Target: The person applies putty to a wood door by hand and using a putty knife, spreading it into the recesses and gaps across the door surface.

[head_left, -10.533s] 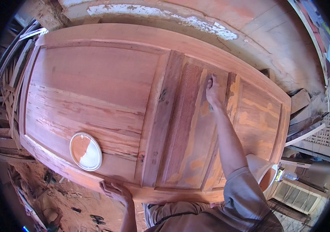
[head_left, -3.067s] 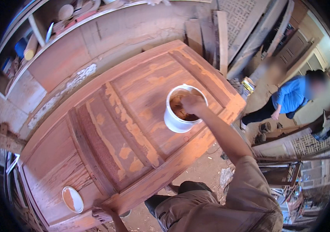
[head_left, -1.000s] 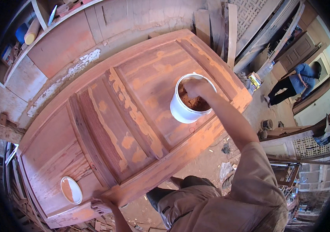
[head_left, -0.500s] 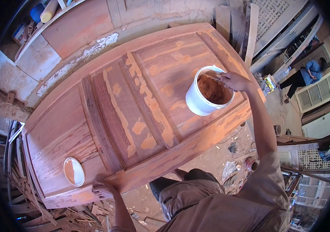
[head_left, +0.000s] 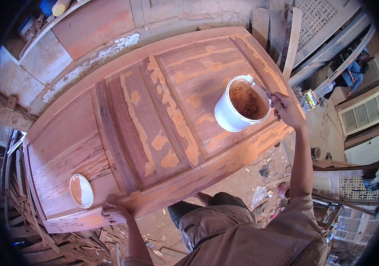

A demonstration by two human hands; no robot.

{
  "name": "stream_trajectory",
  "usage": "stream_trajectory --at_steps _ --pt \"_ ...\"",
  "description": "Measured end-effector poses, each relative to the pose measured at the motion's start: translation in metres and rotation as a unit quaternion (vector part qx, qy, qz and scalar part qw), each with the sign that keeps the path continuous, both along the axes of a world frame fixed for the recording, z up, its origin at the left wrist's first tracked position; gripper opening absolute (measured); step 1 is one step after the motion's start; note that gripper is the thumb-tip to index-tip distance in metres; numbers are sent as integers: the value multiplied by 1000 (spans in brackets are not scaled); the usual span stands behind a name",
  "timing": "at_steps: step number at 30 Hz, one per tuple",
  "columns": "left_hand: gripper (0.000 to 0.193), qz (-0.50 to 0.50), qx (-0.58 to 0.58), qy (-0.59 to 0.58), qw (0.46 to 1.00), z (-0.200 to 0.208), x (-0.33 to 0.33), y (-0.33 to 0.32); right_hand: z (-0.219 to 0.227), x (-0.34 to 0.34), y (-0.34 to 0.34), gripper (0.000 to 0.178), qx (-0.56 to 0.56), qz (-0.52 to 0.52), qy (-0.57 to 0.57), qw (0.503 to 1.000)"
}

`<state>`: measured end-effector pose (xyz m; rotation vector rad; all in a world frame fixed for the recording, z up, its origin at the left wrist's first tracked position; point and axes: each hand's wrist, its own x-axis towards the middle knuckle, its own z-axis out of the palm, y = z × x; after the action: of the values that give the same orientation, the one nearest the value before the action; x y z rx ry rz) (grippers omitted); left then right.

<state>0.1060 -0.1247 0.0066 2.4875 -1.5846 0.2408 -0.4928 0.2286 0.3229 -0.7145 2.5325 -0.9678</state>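
Note:
A large panelled wooden door (head_left: 76,142) lies flat in front of me, patched with orange filler. On its right half stands a white bucket (head_left: 228,111), partly filled with orange-brown filler paste (head_left: 244,103). My right hand (head_left: 286,107) is closed at the bucket's right rim, on what looks like a putty knife (head_left: 264,91); its grip is hidden in my fingers. My left hand (head_left: 116,213) rests at the door's near edge, fingers loosely spread, holding nothing. Close to it, a round white lid (head_left: 81,190) smeared with filler lies on the door.
Wood scraps (head_left: 43,226) are piled at the lower left. Boards and a lattice panel (head_left: 316,24) lean at the back right. Debris litters the floor (head_left: 238,186) on the near side. At the far right a person (head_left: 354,77) is near a glazed frame (head_left: 367,106).
My right hand has drawn right and slightly down, bringing the putty knife from inside the bucket to its rim. My left hand stays by the near edge. The person at right has shifted.

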Motion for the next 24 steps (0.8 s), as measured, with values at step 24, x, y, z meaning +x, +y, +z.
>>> stream_trajectory --at_steps 24 --pt "60 27 1 -30 999 9 -7 3 -73 38 8 28 -252 -132 0 959"
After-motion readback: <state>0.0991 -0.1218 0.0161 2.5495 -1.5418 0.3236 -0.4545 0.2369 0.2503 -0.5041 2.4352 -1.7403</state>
